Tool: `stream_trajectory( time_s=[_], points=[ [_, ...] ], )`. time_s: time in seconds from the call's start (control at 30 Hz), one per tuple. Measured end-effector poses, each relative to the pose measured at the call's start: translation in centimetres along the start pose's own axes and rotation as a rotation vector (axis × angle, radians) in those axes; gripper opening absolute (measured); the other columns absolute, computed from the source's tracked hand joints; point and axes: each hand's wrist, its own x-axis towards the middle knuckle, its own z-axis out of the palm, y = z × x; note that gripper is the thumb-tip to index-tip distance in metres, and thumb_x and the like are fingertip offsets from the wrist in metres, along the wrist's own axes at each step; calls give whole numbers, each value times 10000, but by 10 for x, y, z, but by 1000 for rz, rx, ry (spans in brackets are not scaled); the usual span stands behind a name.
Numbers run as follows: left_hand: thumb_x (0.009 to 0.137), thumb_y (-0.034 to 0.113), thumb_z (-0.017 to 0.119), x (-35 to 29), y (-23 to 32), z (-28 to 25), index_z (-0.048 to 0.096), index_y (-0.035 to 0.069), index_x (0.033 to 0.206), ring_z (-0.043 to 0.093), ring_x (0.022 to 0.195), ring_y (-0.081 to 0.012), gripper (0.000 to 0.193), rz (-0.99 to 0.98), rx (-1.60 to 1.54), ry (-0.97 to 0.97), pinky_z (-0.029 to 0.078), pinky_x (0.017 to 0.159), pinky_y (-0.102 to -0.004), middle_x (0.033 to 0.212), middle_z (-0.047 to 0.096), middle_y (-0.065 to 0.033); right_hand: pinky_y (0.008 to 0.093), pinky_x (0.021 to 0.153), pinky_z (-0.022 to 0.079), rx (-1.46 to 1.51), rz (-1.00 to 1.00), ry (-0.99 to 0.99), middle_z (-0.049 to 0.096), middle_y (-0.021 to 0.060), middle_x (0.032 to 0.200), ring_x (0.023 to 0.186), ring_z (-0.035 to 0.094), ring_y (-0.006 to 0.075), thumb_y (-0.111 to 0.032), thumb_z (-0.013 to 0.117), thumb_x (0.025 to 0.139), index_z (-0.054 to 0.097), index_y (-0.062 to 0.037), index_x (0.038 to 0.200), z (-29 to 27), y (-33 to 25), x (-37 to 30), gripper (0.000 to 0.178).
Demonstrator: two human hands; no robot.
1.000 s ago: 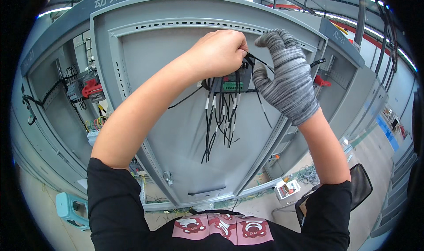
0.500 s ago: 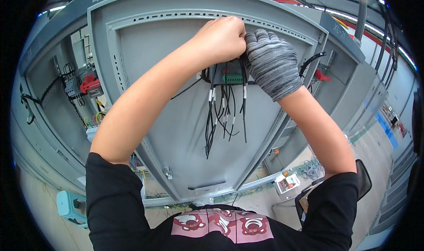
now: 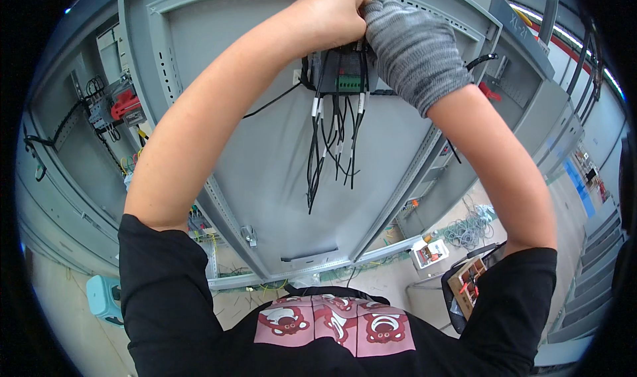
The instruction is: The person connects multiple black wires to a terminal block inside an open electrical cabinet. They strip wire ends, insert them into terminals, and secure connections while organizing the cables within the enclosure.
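My bare left hand (image 3: 334,13) is closed high on the grey cabinet door (image 3: 259,184), its knuckles toward me. Beside it, my right hand (image 3: 415,52) wears a grey striped knit glove and is also closed, fingers curled in against the left. Whatever they grip is hidden behind the fingers. Just beneath them, a dark device with a green terminal block (image 3: 350,83) is fixed to the door. Several black wires (image 3: 312,171) with white marker sleeves dangle below it, their upper parts running up behind my hands.
Open cabinet bays flank the door; the left one holds a red-handled switch (image 3: 125,103). On the floor are a teal stool (image 3: 103,297), a white box of parts (image 3: 430,253), a coil of grey wire (image 3: 468,231) and an open wooden tool box (image 3: 466,285).
Both hands sit higher in the picture, still together. The door, device and hanging wires also appear higher, and more of the tool box at lower right shows.
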Motion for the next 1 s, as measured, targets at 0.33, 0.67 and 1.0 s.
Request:
stream_trajectory(
  time_s=[0.33, 0.67, 1.0],
  points=[
    [795, 46, 595, 5, -15, -1, 699, -19, 905, 618, 649, -158, 165, 79, -23, -91, 490, 628, -328, 726, 687, -111, 418, 687, 545, 483, -87, -406, 639, 247, 728, 721, 672, 378, -292, 672, 693, 710, -17, 773, -39, 41, 38, 289],
    [747, 73, 614, 9, -26, 13, 690, -33, 861, 684, 809, -361, 173, 169, 284, 208, 539, 771, -424, 841, 692, -229, 394, 759, 565, 89, -83, 57, 683, 175, 898, 845, 685, 317, -98, 696, 779, 658, -44, 978, 0, 8, 9, 209],
    [804, 110, 657, 4, -17, 7, 701, -17, 979, 665, 771, -259, 221, 102, 192, 42, 523, 747, -355, 826, 697, -171, 325, 627, 506, 878, -56, -405, 609, 22, 698, 646, 569, 144, -206, 755, 745, 641, -30, 827, 16, 66, 46, 224]
  ],
)
